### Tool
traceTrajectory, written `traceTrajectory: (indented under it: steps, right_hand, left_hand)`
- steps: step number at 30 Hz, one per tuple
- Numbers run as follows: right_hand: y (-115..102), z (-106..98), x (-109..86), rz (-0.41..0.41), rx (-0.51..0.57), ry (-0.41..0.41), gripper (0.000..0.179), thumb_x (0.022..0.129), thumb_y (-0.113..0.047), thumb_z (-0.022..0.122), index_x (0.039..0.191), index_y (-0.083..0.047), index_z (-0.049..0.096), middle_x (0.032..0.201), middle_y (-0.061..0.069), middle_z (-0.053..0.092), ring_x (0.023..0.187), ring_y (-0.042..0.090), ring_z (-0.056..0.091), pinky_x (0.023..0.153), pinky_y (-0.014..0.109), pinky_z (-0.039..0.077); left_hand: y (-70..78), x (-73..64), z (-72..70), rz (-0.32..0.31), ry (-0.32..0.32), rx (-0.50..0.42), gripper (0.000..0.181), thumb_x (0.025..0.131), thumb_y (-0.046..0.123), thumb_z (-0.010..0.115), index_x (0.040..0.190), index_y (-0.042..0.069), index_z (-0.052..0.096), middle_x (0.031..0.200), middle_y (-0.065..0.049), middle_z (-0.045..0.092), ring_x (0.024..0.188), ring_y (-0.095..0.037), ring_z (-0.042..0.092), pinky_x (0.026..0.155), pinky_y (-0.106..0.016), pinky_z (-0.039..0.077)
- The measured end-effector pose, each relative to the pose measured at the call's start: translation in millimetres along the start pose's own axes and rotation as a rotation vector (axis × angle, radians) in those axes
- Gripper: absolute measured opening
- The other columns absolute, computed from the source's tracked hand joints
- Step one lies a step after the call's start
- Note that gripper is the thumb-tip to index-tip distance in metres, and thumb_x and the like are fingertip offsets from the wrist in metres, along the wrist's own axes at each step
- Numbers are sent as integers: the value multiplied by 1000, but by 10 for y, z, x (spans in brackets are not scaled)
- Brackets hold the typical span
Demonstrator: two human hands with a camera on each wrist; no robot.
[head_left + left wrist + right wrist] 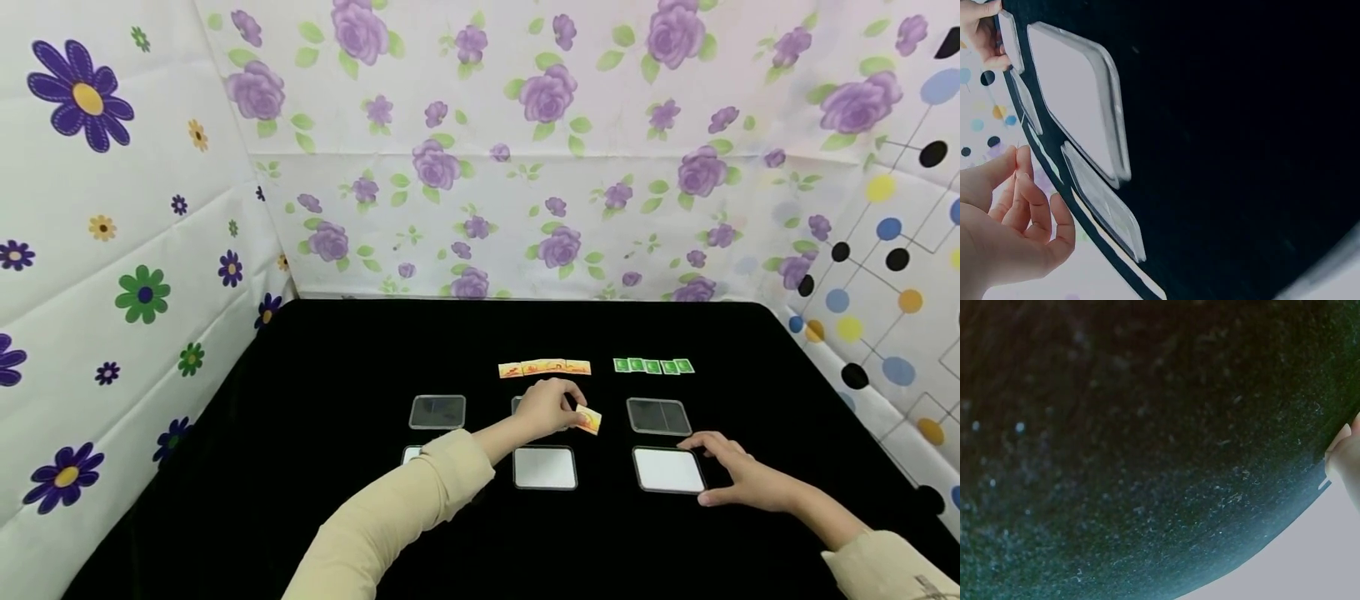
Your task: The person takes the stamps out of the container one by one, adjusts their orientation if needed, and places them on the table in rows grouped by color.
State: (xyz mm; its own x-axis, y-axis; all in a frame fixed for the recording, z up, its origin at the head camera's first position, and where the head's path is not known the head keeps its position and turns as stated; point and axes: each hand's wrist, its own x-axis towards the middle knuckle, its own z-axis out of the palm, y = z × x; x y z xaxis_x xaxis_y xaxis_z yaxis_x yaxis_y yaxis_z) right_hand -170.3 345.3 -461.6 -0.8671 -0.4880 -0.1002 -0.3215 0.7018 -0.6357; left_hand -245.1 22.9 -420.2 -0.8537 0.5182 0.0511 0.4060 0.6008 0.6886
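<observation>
My left hand (549,407) pinches a small card (589,421) with a yellow and orange picture between thumb and fingers. It is over the middle clear tray, which it partly hides. In the left wrist view the thumb (1007,161) and index finger meet on the card, seen nearly edge-on, while the other fingers curl loosely. My right hand (750,479) grips the right end of a shallow white tray (667,470), index finger at its far corner and thumb at its near one. The right wrist view catches just the thumb tip (1338,456) at its edge.
A row of yellow-orange cards (545,367) lies behind the trays, with several green cards (652,367) to its right. Clear trays (437,412) stand behind white ones (544,468); my left sleeve covers most of the leftmost white tray. Patterned cloth walls (480,167) enclose the black table (337,358).
</observation>
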Motion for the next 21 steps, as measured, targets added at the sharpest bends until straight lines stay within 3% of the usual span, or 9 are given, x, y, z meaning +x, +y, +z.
traceTrajectory:
  steps: [5,11,21]
  right_hand:
    - [20,13,12,-5,-9,5,70,75,-34,76,130,-10,41,132,22,38,114,42,40,78,56,36]
    - [28,18,17,-30,-12,12,70,74,-36,76,128,-9,42,131,22,38,113,42,41,79,58,35]
    - [7,10,6,-12,-24,8,69,74,-36,76,129,-11,42,131,21,39,113,39,40,78,46,35]
  left_hand:
    - [-143,-82,-157,4,33,12,21,85,19,70,102,7,66,74,-7,68,56,-4,51,49,-15,38]
    - [-283,-149,-312,-29,75,59,23,84,20,71,102,7,65,73,-5,68,58,-7,56,50,-16,39]
    - [-463,-150,-467,-147,179,165,21,81,21,74,98,11,67,76,-3,70,63,-13,62,48,-19,39]
